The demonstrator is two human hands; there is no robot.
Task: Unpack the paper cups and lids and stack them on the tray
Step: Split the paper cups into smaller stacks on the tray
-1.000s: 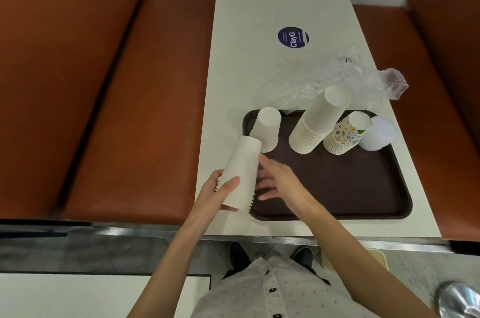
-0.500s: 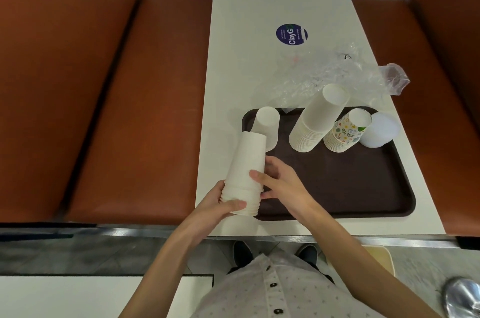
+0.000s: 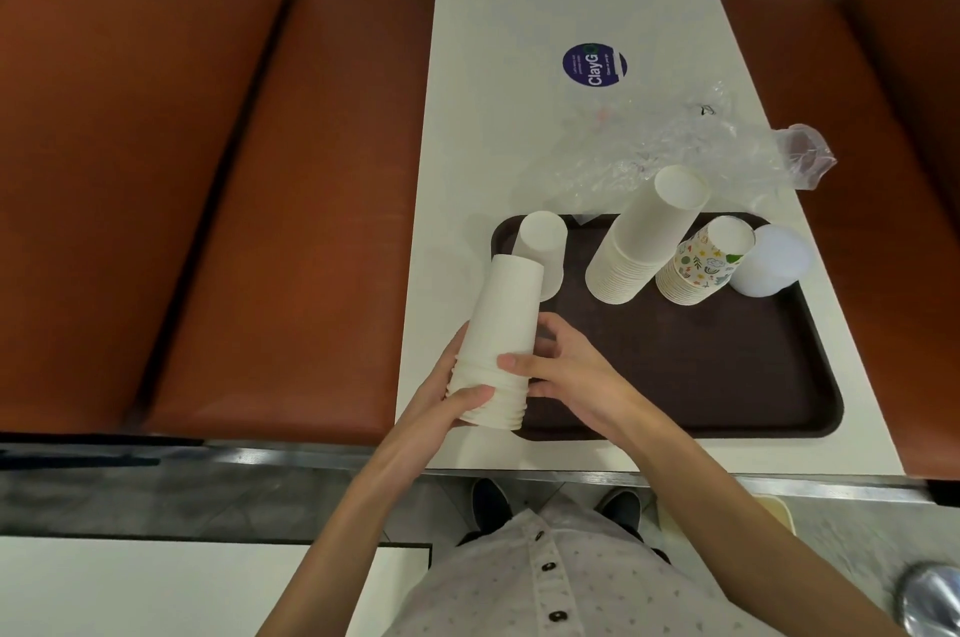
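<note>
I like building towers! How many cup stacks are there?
4: held stack in left hand and right hand; on tray: short stack, tall stack, patterned stack. None seem hidden.

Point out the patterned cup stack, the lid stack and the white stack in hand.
patterned cup stack (image 3: 698,267): head view, printed side wall of the top cup.
lid stack (image 3: 776,259): head view, top face of the uppermost lid.
held white cup stack (image 3: 506,319): head view, bare side wall at mid-height.
</note>
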